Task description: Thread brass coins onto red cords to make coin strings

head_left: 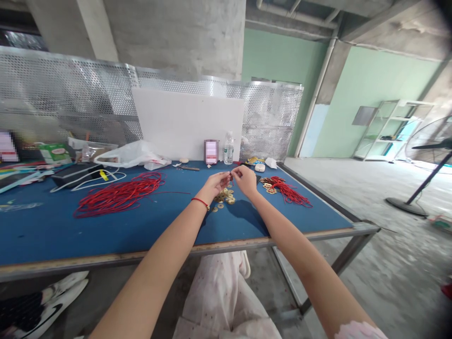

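well, your left hand (213, 183) and right hand (244, 180) were close together above the middle of the bench (134, 257), both clenched in a fingertip pinch on a short end of red cord (231, 176). whatever else sat in that pinch was too small to tell. just below your hands lay a loose pile of brass holed coins (224, 196), which looked to have no cord on them. to the right of your hands, a bundle of red cord with coins (284, 190) looked like the finished share, with the coins already tied on, though you couldn't count them from this view. to the left lay a large hank of loose red cord (118, 195), apparently uncut and unused, so a good deal of both cord and coins appeared to remain. a red string bracelet (200, 202) circled your left wrist. as for writing, the card (211, 151) beside the water bottle (229, 148) was blurred out, the bottle's label was too small to read, and the green and white box (54, 153) at the far left of the bench showed no legible brand.
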The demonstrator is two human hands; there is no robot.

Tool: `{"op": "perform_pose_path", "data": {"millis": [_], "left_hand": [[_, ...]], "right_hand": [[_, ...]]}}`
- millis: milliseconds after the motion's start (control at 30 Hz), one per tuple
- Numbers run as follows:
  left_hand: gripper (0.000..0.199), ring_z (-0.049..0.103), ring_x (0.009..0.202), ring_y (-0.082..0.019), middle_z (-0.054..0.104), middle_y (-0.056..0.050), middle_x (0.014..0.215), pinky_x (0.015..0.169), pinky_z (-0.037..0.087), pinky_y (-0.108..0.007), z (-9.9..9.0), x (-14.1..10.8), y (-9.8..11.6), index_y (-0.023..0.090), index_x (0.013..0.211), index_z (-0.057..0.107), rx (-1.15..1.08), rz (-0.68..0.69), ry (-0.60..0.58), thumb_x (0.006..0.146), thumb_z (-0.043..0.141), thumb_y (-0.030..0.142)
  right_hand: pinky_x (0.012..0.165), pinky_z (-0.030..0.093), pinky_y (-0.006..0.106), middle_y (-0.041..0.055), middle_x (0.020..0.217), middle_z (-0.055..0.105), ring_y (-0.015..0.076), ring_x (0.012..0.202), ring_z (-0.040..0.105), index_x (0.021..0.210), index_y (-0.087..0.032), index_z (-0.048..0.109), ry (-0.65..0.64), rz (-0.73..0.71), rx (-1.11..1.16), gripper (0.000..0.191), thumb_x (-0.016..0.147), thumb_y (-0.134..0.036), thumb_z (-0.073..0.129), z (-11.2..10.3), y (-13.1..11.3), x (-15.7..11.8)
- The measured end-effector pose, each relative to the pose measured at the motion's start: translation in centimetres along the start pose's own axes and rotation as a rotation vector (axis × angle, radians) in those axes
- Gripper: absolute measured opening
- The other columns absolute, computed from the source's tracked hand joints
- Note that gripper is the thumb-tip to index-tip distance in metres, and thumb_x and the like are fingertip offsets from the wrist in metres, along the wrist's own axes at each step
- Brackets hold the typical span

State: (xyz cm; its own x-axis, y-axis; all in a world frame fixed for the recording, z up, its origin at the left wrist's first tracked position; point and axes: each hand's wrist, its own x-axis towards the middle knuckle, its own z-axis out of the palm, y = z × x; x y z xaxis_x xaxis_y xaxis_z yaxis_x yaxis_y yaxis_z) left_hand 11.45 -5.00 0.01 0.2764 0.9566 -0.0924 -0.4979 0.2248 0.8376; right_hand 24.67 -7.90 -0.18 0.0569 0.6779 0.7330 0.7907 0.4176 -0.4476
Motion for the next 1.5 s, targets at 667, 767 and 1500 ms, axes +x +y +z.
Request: {"op": "perform_pose_path", "data": {"millis": [667, 767, 1500], "left_hand": [[0.011, 0.059, 0.054, -0.009, 0.063, -0.004, 0.063, 0.056, 0.049, -0.017, -0.7, 0.9, -0.5, 0.009, 0.074, 0.065, 0.092, 0.078, -0.014, 0.075, 0.069, -0.001], [0.013, 0.059, 0.054, -0.009, 0.063, -0.004, 0.062, 0.057, 0.047, -0.017, -0.4, 0.6, -0.4, 0.008, 0.073, 0.066, 0.147, 0.089, -0.012, 0.074, 0.068, -0.004], [0.011, 0.055, 0.053, -0.011, 0.062, -0.004, 0.059, 0.060, 0.044, -0.022, 0.4, -0.4, 0.1, 0.011, 0.063, 0.065, 0.401, 0.282, -0.023, 0.065, 0.071, 0.002]], "right_hand": [[0.067, 0.045, 0.024, 0.0013, 0.078, 0.066, 0.0143, 0.076, 0.060, 0.079, -0.018, 0.065, -0.336, 0.323, 0.569, 0.024, 0.077, -0.016, 0.040, 2.1, 1.6, 0.6], [0.065, 0.046, 0.022, 0.0011, 0.071, 0.065, 0.0137, 0.073, 0.061, 0.075, -0.017, 0.064, -0.351, 0.446, 0.758, 0.023, 0.077, -0.020, 0.041, 1.9, 1.2, 0.5], [0.045, 0.042, 0.020, -0.0037, 0.051, 0.055, 0.0080, 0.044, 0.048, 0.068, -0.016, 0.062, -0.375, 0.547, 0.795, 0.006, 0.069, -0.023, 0.063, 1.3, 1.8, 0.7]]}}
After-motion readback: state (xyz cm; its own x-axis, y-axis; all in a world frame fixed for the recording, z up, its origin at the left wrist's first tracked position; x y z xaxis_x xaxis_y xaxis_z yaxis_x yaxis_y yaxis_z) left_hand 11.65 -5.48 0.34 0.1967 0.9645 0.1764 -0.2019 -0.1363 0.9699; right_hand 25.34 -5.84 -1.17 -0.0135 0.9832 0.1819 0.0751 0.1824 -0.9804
